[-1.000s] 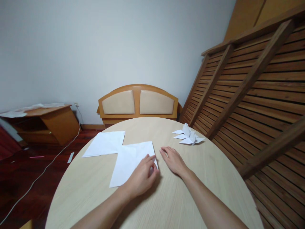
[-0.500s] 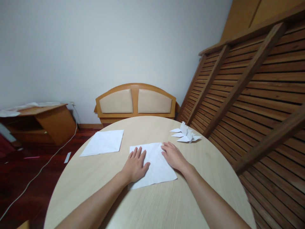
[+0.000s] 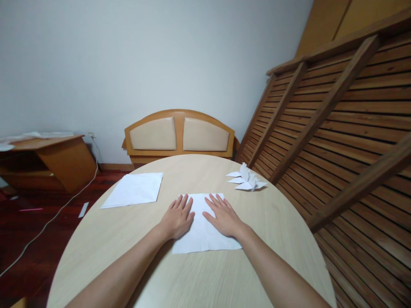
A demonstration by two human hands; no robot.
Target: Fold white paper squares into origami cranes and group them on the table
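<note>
A white sheet of paper (image 3: pixel 202 239) lies flat on the round wooden table (image 3: pixel 199 282), faint creases showing on it. My left hand (image 3: pixel 177 217) rests open on the sheet's left side, fingers pointing away from me. On its right side, my right hand (image 3: pixel 223 215) lies flat with the fingers spread. The two palms cover the sheet's side edges. Farther left on the table is a stack of white paper (image 3: pixel 135 189). Several folded white paper figures (image 3: pixel 246 179) with pointed tips stand grouped at the back right.
Behind the table stands a wooden headboard (image 3: pixel 180 133) with two cream panels. Wooden slatted frames (image 3: pixel 340 128) lean along the right, close to the table edge. A low desk (image 3: pixel 64 164) is at the left, and a white cable (image 3: pixel 59 216) runs across the dark floor.
My right hand has shifted from the sheet's upper right edge onto its face, with its fingers now spread. The sheet has turned slightly straighter. The camera view has shifted a little.
</note>
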